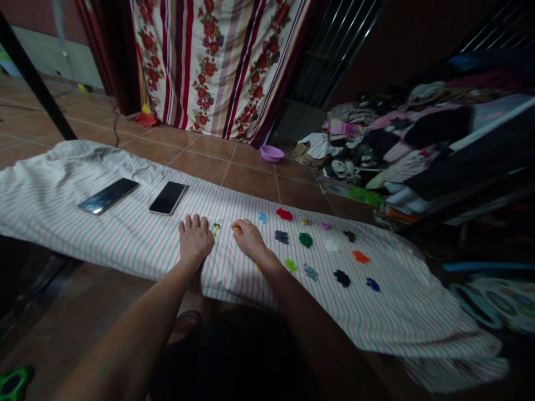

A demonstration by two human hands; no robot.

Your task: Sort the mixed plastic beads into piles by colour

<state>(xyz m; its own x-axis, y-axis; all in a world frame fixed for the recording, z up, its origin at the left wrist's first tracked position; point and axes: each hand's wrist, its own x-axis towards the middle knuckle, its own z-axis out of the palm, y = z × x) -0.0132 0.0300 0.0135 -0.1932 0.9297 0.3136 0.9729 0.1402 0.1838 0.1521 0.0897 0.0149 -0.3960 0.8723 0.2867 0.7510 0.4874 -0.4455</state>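
My left hand [195,238] lies on the striped cloth [137,245], fingers spread, holding nothing that shows. Just right of it sit a few tiny green and yellow pieces [217,226], too small to name. My right hand [249,238] is closed in a pinch on a small yellow piece [236,228], above the cloth. Part of a yellow pile [258,268] shows beside my right forearm. Farther right are several small piles sorted by colour, among them a red pile [284,214], a dark green pile [306,240], an orange pile [360,257] and a black pile [342,278].
Two phones, a left one [109,196] and a right one [169,198], lie on the cloth to the left. Beyond the table are a floral curtain [217,67], a purple basin [272,153] on the tiled floor and a heap of clothes [376,133].
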